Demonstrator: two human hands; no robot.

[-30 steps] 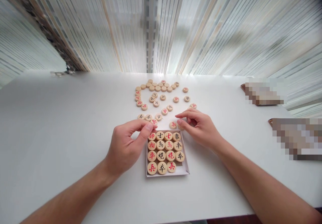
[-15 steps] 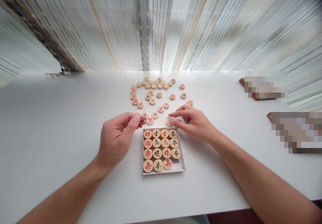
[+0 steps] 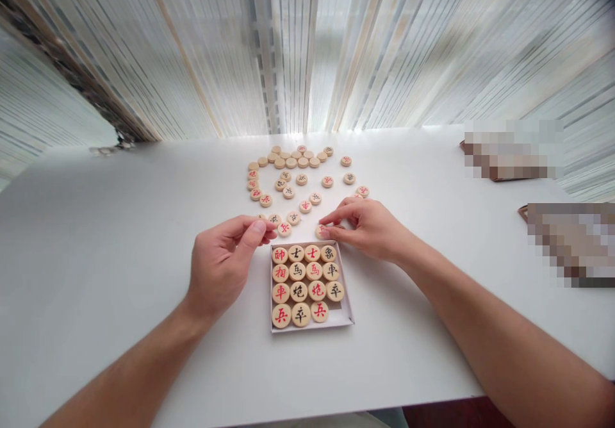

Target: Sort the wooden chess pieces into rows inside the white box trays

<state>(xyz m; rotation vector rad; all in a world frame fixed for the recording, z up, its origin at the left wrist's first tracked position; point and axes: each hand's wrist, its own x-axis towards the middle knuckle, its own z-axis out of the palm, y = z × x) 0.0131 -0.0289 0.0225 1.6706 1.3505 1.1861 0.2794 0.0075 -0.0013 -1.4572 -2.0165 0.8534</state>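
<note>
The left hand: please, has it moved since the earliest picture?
Yes. Judged against the white box, the left hand has shifted to the left, away from the box's far left corner.

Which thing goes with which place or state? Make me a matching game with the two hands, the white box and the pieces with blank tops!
Column one
1. left hand
2. right hand
3. white box
4. blank-topped pieces

Column two
A. toward the far edge of the table
B. by the box's far right corner
C. filled with rows of lettered pieces, with one gap
D. by the box's far left corner

Right pairs: 1-D, 2-B, 3-C, 4-A
</note>
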